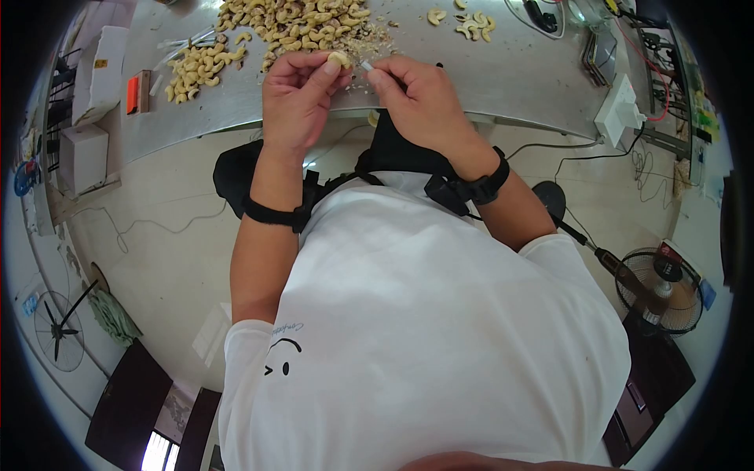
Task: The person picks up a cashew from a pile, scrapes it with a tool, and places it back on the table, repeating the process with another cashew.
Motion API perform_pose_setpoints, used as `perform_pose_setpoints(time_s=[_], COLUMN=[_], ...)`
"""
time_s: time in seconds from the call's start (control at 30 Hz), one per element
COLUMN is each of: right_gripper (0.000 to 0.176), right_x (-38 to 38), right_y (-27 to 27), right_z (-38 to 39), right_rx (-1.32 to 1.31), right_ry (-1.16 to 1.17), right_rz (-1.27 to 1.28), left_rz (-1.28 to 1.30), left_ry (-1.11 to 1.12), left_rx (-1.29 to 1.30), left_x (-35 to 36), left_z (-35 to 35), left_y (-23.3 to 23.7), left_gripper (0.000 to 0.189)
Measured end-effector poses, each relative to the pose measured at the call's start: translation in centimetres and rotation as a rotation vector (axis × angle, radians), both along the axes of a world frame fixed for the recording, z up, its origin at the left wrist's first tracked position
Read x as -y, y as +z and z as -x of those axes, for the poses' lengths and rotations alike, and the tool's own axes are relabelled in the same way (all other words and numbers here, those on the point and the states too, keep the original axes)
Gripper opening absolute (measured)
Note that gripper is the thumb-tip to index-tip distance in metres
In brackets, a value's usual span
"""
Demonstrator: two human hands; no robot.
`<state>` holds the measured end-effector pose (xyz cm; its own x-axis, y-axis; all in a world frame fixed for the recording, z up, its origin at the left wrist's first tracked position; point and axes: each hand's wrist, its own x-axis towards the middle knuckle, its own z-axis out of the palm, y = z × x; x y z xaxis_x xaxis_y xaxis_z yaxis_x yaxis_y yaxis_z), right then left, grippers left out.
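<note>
Between the thumb and fingers of my left hand (302,98) is a pale cashew (339,60), held just above the table's near edge. My right hand (420,98) pinches a small tool with a whitish tip (367,66) that points toward the cashew, a short gap apart. Beyond my left hand lies a large pile of cashews (294,23) with brownish skins on some. A smaller pile of cashews (203,67) is to its left, and a few pale ones (475,27) lie at the right. Crumbs and skin bits (377,38) are scattered beyond my hands.
The metal table (542,98) carries an orange box (138,92) at the left and a white power strip (619,110) with cables at the right edge. A dark object (599,57) stands nearby. A fan (658,290) is on the right, below table level.
</note>
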<state>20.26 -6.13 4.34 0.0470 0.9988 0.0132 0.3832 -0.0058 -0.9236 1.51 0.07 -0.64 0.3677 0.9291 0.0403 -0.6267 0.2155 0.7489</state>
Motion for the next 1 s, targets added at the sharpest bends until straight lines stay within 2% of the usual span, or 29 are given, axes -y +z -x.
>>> perform_pose_setpoints(time_s=[0.1, 0.4, 0.63, 0.83, 1.0], right_gripper=[0.018, 0.019, 0.019, 0.018, 0.017], right_x=[-0.1, 0.1, 0.0, -0.1, -0.2], right_y=[-0.7, -1.1, -0.5, -0.3, -0.3], right_z=[0.2, 0.4, 0.5, 0.6, 0.6], right_rx=[-0.080, -0.091, -0.038, -0.029, 0.019], right_ry=[-0.068, 0.022, 0.009, 0.014, -0.023], right_rz=[-0.027, -0.048, -0.057, -0.089, -0.137], left_rz=[-0.008, 0.070, 0.076, 0.121, 0.056], left_ry=[-0.020, -0.051, -0.133, -0.137, -0.099], left_rx=[0.017, 0.028, 0.016, 0.018, -0.068], left_x=[-0.1, -0.3, -0.5, -0.4, -0.4], left_z=[0.3, 0.3, 0.9, 0.7, 0.6], left_y=[-0.2, 0.5, 0.5, 1.1, 0.3], left_gripper=[0.015, 0.015, 0.014, 0.018, 0.023])
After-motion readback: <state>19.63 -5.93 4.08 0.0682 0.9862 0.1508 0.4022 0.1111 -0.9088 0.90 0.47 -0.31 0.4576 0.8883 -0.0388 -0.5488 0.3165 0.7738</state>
